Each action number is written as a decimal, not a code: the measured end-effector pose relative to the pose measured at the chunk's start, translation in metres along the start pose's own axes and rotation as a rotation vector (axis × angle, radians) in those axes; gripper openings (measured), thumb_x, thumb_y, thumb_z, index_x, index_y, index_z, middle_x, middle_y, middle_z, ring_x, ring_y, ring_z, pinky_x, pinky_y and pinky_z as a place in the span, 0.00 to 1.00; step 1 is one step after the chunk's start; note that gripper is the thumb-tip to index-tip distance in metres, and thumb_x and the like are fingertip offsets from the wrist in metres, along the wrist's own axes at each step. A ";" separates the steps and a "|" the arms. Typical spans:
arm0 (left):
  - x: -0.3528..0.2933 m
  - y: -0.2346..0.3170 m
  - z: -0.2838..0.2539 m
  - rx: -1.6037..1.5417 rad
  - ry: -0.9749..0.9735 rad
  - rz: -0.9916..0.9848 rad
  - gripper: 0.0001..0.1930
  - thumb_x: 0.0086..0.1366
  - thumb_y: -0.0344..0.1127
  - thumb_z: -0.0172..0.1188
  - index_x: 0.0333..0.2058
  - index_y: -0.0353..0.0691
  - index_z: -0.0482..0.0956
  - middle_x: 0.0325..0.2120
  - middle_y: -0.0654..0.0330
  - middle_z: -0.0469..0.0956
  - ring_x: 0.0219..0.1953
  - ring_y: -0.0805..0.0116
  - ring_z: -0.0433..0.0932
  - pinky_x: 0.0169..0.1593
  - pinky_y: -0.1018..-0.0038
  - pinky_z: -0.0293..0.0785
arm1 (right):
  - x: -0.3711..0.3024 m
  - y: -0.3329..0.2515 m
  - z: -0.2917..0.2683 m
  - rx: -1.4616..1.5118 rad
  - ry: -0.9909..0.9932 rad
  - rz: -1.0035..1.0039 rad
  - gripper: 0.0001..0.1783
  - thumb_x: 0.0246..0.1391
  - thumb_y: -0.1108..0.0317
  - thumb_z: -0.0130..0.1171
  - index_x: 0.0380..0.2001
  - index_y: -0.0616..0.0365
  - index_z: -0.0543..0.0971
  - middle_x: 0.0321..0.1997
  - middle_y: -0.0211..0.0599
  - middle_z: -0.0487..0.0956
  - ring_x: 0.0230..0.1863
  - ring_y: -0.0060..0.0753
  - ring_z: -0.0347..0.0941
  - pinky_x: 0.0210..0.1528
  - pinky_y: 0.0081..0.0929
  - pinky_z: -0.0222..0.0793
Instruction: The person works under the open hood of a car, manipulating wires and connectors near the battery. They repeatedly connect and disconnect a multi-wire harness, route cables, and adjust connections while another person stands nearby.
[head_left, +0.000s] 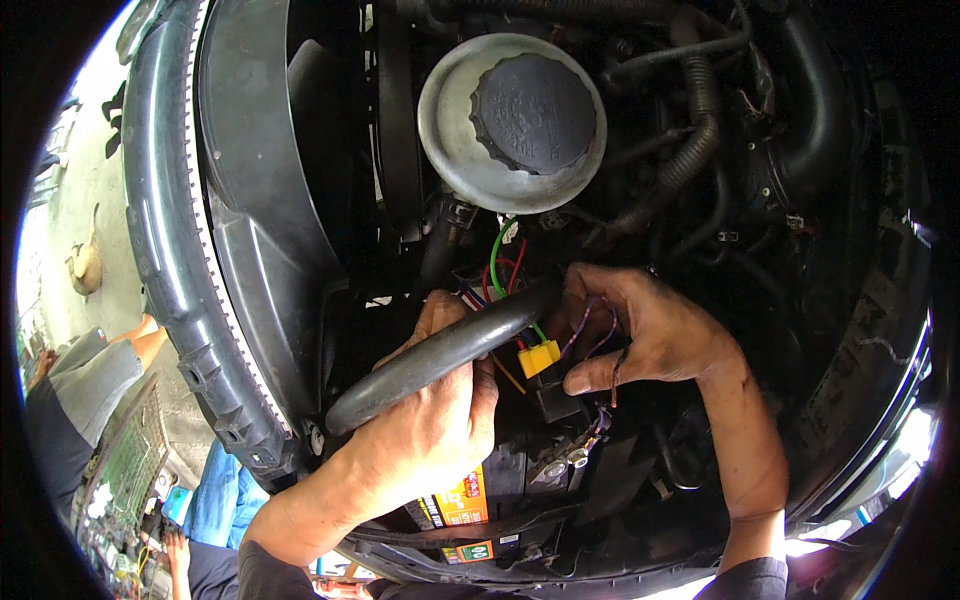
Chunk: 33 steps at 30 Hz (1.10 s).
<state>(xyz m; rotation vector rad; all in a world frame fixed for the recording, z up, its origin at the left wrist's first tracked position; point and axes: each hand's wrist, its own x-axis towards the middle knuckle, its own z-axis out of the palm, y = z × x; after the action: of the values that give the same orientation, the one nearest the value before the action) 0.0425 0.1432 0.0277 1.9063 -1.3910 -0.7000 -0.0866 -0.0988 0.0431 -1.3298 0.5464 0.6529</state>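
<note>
Left hand (425, 410) under black hose (430, 365), right hand (665, 325) at purple wires (577, 337) — fingers curled, grips unclear — tugging could strain wires

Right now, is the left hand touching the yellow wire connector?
Apart: the head view shows a dark gap between the left hand and the yellow wire connector.

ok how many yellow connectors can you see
1: the yellow connector between the left hand and the right hand. Others may be hidden behind the hands or the black hose.
</note>
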 end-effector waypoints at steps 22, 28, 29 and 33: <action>0.028 0.000 0.005 -0.351 -0.018 -0.193 0.20 0.70 0.24 0.61 0.59 0.35 0.72 0.56 0.48 0.75 0.63 0.52 0.74 0.67 0.63 0.67 | 0.004 0.013 -0.012 -0.429 0.001 0.049 0.36 0.60 0.35 0.65 0.49 0.61 0.85 0.42 0.46 0.87 0.43 0.43 0.83 0.47 0.41 0.75; 0.030 0.004 0.002 -0.511 -0.079 -0.322 0.31 0.69 0.28 0.64 0.68 0.34 0.63 0.66 0.46 0.68 0.72 0.55 0.64 0.75 0.63 0.54 | 0.013 0.026 -0.011 -0.312 -0.006 0.227 0.20 0.72 0.54 0.54 0.45 0.57 0.87 0.37 0.36 0.88 0.40 0.33 0.81 0.45 0.37 0.76; 0.030 0.004 0.002 -0.488 -0.111 -0.311 0.32 0.69 0.29 0.64 0.68 0.33 0.63 0.67 0.45 0.67 0.72 0.55 0.63 0.75 0.63 0.54 | 0.013 0.028 -0.007 -0.436 0.006 0.147 0.20 0.72 0.53 0.54 0.45 0.57 0.87 0.38 0.39 0.87 0.42 0.38 0.81 0.46 0.40 0.75; 0.029 0.002 0.005 -0.434 -0.182 -0.320 0.35 0.69 0.30 0.64 0.70 0.31 0.59 0.69 0.44 0.65 0.73 0.54 0.61 0.76 0.64 0.51 | 0.013 0.032 0.003 -0.652 -0.016 0.033 0.21 0.70 0.51 0.55 0.49 0.57 0.85 0.47 0.51 0.85 0.51 0.59 0.79 0.56 0.47 0.72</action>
<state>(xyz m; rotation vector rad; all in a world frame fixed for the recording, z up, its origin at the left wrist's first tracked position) 0.0459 0.1136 0.0254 1.7554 -0.9380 -1.2463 -0.0999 -0.0906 0.0121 -1.9226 0.3493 0.9129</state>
